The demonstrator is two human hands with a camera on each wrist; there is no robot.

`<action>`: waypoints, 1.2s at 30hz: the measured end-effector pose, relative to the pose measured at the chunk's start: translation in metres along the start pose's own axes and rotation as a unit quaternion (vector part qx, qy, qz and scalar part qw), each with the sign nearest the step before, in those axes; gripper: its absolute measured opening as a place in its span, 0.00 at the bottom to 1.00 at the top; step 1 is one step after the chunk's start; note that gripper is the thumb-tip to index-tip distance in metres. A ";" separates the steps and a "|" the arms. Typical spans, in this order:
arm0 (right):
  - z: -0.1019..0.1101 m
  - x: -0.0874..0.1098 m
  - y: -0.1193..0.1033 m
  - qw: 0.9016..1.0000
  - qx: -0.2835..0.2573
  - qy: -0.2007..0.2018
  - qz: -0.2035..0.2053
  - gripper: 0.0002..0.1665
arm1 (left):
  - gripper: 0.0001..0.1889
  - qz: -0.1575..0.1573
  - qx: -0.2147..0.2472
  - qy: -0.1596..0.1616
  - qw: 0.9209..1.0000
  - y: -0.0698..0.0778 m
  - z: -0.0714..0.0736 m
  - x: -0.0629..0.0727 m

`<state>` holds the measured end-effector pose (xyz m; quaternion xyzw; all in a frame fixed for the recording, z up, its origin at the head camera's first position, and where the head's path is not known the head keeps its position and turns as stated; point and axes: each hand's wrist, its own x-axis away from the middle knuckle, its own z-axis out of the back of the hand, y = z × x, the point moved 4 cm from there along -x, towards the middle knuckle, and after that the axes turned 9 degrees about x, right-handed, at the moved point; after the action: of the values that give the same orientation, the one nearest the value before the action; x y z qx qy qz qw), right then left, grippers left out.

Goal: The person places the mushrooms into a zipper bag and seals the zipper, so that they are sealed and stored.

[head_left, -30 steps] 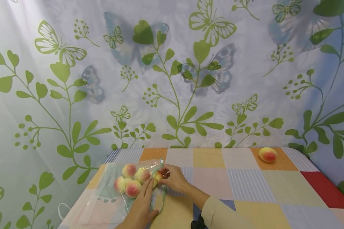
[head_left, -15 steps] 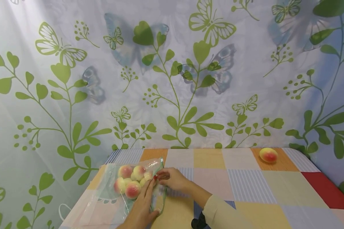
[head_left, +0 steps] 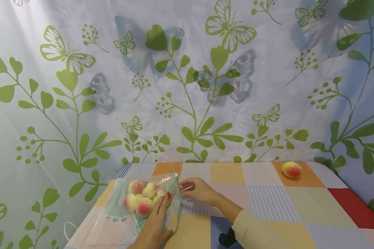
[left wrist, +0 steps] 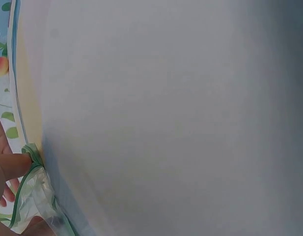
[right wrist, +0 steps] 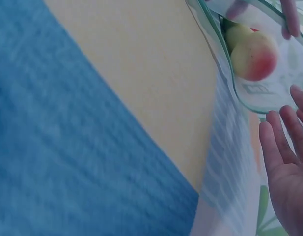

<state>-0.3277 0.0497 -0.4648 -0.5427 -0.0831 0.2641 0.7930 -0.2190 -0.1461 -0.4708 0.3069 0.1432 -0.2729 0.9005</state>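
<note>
A clear zip bag (head_left: 172, 214) with a green-edged mouth lies at the left of the table, holding several yellow-and-red peaches (head_left: 144, 206). My left hand (head_left: 154, 221) holds the mouth edge, fingers over the upper layer. In the left wrist view its thumb (left wrist: 13, 166) presses on the green zip strip. Just right of the mouth is my right hand (head_left: 197, 190), holding nothing, its fingers loosely extended. The right wrist view looks into the gaping bag at a peach (right wrist: 257, 56), with the right palm (right wrist: 291, 191) outside the rim.
A single peach (head_left: 292, 169) sits at the table's far right. The tablecloth (head_left: 237, 200) is a patchwork of coloured squares. Behind the table hangs a curtain (head_left: 187, 86) with leaves and butterflies. A white cord loop (head_left: 69, 230) shows by the left edge.
My right hand has let go of a peach inside the bag and drawn out to the right. That peach now rests among the others. The left hand has stayed on the bag.
</note>
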 end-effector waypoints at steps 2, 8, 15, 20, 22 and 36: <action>0.005 0.002 -0.001 1.000 0.008 0.002 0.000 0.24 | 0.61 0.000 -0.003 0.003 1.000 0.000 0.000 0.000; 0.022 0.010 -0.004 1.000 0.016 0.007 -0.004 0.24 | 0.60 0.022 0.002 -0.009 1.000 -0.001 0.000 0.001; 0.037 0.017 -0.003 0.999 0.025 0.016 -0.012 0.24 | 0.60 0.029 0.001 -0.015 0.999 0.000 0.000 0.000; 0.045 0.021 0.003 0.999 0.035 0.019 -0.014 0.25 | 0.59 0.026 0.005 -0.019 0.999 0.000 0.000 0.000; 0.049 0.023 0.004 0.999 0.038 0.017 -0.017 0.26 | 0.59 0.025 0.006 -0.018 0.999 -0.001 0.000 0.000; 0.082 0.041 0.006 0.997 0.070 0.026 -0.007 0.25 | 0.60 0.026 0.020 -0.029 0.999 -0.001 0.000 -0.001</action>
<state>-0.3291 0.1392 -0.4438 -0.4916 -0.0480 0.2494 0.8329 -0.2201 -0.1463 -0.4712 0.3201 0.1040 -0.2610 0.9048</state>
